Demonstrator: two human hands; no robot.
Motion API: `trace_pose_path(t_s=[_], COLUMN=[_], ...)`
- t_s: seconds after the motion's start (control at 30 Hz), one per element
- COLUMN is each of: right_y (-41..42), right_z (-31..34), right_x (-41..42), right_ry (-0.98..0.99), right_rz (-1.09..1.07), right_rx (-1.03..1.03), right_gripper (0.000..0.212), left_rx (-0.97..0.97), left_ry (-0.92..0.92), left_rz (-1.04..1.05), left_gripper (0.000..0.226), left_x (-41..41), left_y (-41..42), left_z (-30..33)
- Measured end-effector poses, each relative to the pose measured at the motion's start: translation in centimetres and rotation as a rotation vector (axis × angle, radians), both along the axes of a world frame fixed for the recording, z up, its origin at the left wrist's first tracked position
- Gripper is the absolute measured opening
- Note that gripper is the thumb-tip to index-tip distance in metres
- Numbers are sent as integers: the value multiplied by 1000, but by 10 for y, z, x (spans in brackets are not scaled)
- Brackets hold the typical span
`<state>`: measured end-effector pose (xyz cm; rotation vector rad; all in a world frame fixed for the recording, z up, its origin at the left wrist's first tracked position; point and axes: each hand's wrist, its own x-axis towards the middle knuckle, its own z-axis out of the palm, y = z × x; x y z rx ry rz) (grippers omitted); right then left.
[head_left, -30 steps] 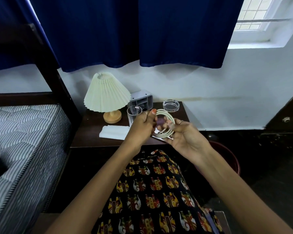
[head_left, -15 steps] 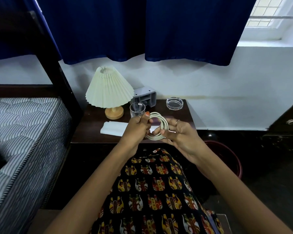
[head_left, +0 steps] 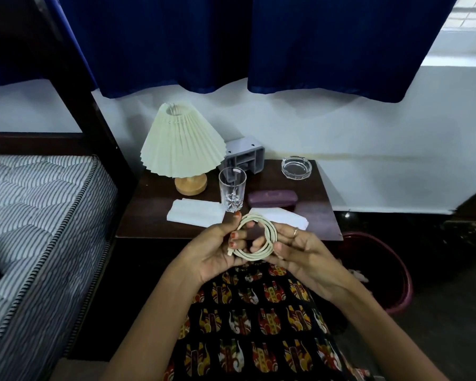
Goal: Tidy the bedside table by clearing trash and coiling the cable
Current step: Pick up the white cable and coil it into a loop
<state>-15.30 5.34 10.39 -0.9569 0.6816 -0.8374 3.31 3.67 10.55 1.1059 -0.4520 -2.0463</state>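
Observation:
A cream cable [head_left: 270, 237] is wound into a small round coil, held between both hands just in front of the dark wooden bedside table [head_left: 322, 215]. My left hand [head_left: 217, 251] grips the coil's left side, thumb on top and fingers curled under, with a plug end poking out by its fingers. My right hand [head_left: 300, 251] holds the right side, its fingers curled round the loops. Folded white tissues [head_left: 194, 213] lie on the table, and more white paper [head_left: 283, 217] lies behind the coil.
On the table stand a pleated cream lamp [head_left: 180, 147], a drinking glass [head_left: 232, 191], a grey holder [head_left: 245, 158], a glass ashtray [head_left: 296, 167] and a purple case [head_left: 272, 198]. A red bin [head_left: 396, 273] sits on the floor at right. A striped mattress [head_left: 30, 215] lies at left.
Both hands have come lower and nearer to me with the coil, off the table's edge. The purple case and the white paper behind the coil now show. My view has tilted down.

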Motion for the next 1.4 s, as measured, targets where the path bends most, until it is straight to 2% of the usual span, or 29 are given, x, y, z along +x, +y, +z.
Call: trace_pose_path(t_s=[0.07,0.13,0.23,0.33,0.43,0.6,0.7,0.8,0.93,1.03,1.2,1.3,1.4], right_y=[-6,-14,-21,-30,-43,-69,-87,-108,-130,-136,-140,-142,-144], right_z=[-14,-28,-48,-61,-71,-85,-95,-112,-131,-133,-130,-137,-143], right_x=[6,16,38,67,103,177,217,252,275,282,288,291,292], right_ry=[0,80,207,251,274,316,383,487,663,744,873,931,994], right_rz=[-129,-228,-258,-252,-234,-183,-169,-174,-209,-206,-137,-127,-108], right_rx=[86,137,184,236,254,242,200,129,-7,-82,-325,-401,-443], right_gripper=[33,31,30,30,23,11,13,7,6,14,18,15,22], left_rx=[-21,-15,21,14,-82,-286,-294,-268,-273,-302,-348,-363,-364], left_ry=[-55,-119,-141,-218,-407,-867,-1117,-1252,-1342,-1380,-1484,-1488,-1479], left_rz=[25,63,121,199,224,359,362,356,368,366,411,411,413], left_gripper=[29,28,26,21,22,24,27,29,27,24,25,26,27], left_x=[2,9,28,54,83,137,175,204,217,220,223,221,224], left_y=[-4,-7,-8,-5,-5,-16,-32,-50,-73,-82,-90,-91,-92], left_z=[-10,-22,-40,-51,-60,-84,-102,-117,-130,-140,-150,-154,-157])
